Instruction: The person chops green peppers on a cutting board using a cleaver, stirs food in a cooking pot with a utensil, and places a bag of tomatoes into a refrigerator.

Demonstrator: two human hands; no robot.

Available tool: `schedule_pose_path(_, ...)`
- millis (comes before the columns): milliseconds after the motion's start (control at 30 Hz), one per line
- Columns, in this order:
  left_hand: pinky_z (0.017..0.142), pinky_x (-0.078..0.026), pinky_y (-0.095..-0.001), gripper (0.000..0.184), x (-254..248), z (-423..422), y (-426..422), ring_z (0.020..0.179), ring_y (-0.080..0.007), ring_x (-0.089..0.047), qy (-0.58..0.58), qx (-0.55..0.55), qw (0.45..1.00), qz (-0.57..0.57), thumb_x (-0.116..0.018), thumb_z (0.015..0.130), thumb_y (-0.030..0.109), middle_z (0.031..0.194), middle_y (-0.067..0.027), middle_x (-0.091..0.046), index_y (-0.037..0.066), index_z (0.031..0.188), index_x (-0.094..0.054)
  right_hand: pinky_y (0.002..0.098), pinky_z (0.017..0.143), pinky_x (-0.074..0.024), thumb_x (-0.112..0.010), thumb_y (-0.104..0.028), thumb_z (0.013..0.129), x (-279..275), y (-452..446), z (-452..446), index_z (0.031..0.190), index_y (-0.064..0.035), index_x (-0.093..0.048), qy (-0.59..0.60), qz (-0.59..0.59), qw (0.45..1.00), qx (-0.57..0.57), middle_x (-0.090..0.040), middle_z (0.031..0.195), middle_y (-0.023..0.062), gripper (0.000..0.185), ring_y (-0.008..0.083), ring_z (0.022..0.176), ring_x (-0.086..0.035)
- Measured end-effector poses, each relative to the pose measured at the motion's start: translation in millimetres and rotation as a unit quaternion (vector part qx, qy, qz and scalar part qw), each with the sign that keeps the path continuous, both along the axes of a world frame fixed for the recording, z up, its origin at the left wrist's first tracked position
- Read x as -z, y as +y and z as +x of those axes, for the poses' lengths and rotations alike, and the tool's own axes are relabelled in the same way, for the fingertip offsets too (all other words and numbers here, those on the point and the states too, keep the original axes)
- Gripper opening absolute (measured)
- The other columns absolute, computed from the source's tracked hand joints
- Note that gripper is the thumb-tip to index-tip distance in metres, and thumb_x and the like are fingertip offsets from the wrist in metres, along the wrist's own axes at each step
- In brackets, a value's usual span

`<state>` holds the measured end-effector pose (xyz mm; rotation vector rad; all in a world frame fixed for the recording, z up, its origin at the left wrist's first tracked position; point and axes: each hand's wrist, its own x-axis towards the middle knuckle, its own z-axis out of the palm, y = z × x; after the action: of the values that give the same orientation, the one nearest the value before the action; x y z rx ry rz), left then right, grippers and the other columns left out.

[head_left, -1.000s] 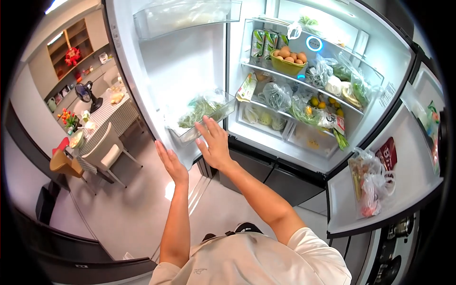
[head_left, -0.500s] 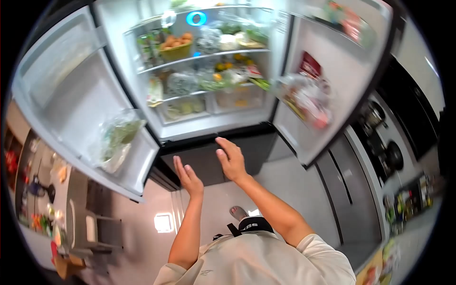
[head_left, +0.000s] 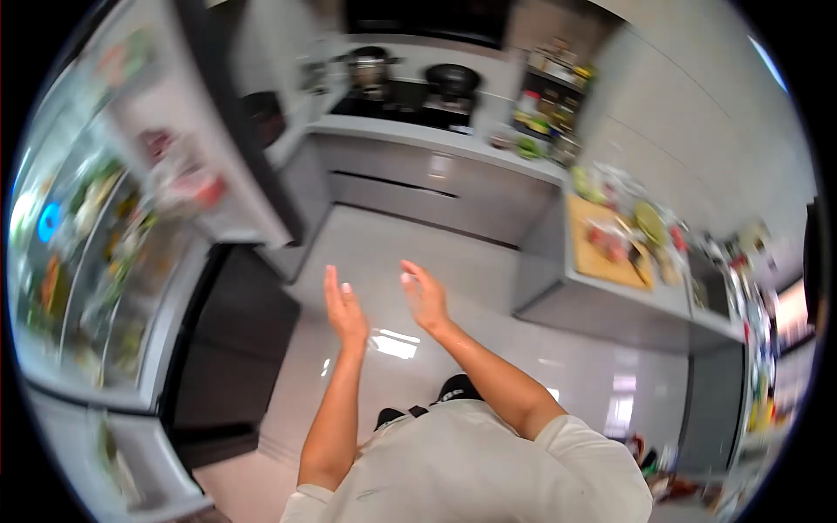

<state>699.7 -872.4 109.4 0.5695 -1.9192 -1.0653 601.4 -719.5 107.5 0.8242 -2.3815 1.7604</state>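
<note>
Both of my hands are raised over the floor, palms facing each other with space between them. My left hand (head_left: 346, 309) has its fingers stretched up and holds nothing. To its right, my right hand (head_left: 425, 296) is also empty, its fingers apart and slightly bent. Neither touches anything. At the left stands the open fridge (head_left: 166, 322), blurred, with food on its shelves. A plastic bag (head_left: 187, 179) with something red in it sits in the nearer door.
A counter (head_left: 418, 144) runs across the back with a steel pot (head_left: 370, 70) and a black wok (head_left: 452, 80) on the stove. On the right counter, a wooden cutting board (head_left: 588, 253) carries bagged food and a knife. Spice bottles stand on a rack (head_left: 549, 96).
The view has swung right, so the fridge now lies at the left and the stove and cutting board have come into view. My hands have left the fridge door and are held apart, empty.
</note>
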Motion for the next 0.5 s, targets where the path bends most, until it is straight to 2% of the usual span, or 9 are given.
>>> schedule_pose_path(133, 0.127, -0.034, -0.0471, 0.050, 4, -92, 113, 0.155, -0.0399, -0.043, -0.010, 0.126, 0.992, -0.013, -0.045, 0.115, 0.023, 0.166, -0.0231, -0.047, -0.003, 0.158, -0.049, 0.0400, 0.107, -0.0530, -0.064, -0.027, 0.110, 3, 124, -56, 0.140, -0.0081, -0.068, 0.000, -0.003, 0.996, 0.093, -0.074, 0.133, 0.0143, 0.036, 0.0294, 0.124, -0.069)
schedule_pose_path(200, 0.127, -0.035, -0.0470, 0.050, 7, -140, 174, 0.154, -0.0401, -0.044, -0.030, 0.182, 0.983, -0.004, -0.048, 0.114, 0.022, 0.166, -0.0238, -0.047, -0.003, 0.157, -0.050, 0.0452, 0.109, -0.0506, -0.064, -0.025, 0.108, 2, 190, -84, 0.138, -0.0077, -0.069, -0.016, -0.026, 0.991, 0.131, -0.074, 0.131, 0.0137, 0.035, 0.0314, 0.123, -0.068)
schedule_pose_path(333, 0.126, -0.036, -0.0469, 0.050, 51, -235, 297, 0.154, -0.0401, -0.045, -0.062, 0.264, 0.962, -0.009, -0.053, 0.112, 0.020, 0.166, -0.0239, -0.046, -0.003, 0.156, -0.050, 0.0442, 0.105, -0.0529, -0.067, -0.022, 0.105, 22, 331, -145, 0.136, -0.0069, -0.069, -0.022, -0.016, 0.977, 0.212, -0.074, 0.129, 0.0141, 0.034, 0.0305, 0.119, -0.070)
schedule_pose_path(433, 0.125, -0.038, -0.0469, 0.050, 62, -290, 393, 0.153, -0.0403, -0.046, -0.112, 0.328, 0.937, 0.030, -0.057, 0.110, 0.019, 0.166, -0.0247, -0.047, -0.002, 0.155, -0.052, 0.0425, 0.098, -0.0568, -0.071, -0.020, 0.102, 36, 439, -188, 0.134, -0.0057, -0.068, -0.037, -0.001, 0.963, 0.267, -0.074, 0.127, 0.0145, 0.036, 0.0299, 0.111, -0.073)
schedule_pose_path(500, 0.123, -0.041, -0.0470, 0.051, 57, -319, 442, 0.153, -0.0415, -0.046, -0.164, 0.372, 0.913, 0.042, -0.061, 0.107, 0.020, 0.164, -0.0267, -0.047, 0.000, 0.155, -0.054, 0.0394, 0.089, -0.0602, -0.073, -0.015, 0.098, 52, 500, -214, 0.135, -0.0057, -0.069, -0.062, 0.008, 0.952, 0.300, -0.075, 0.126, 0.0146, 0.038, 0.0283, 0.103, -0.075)
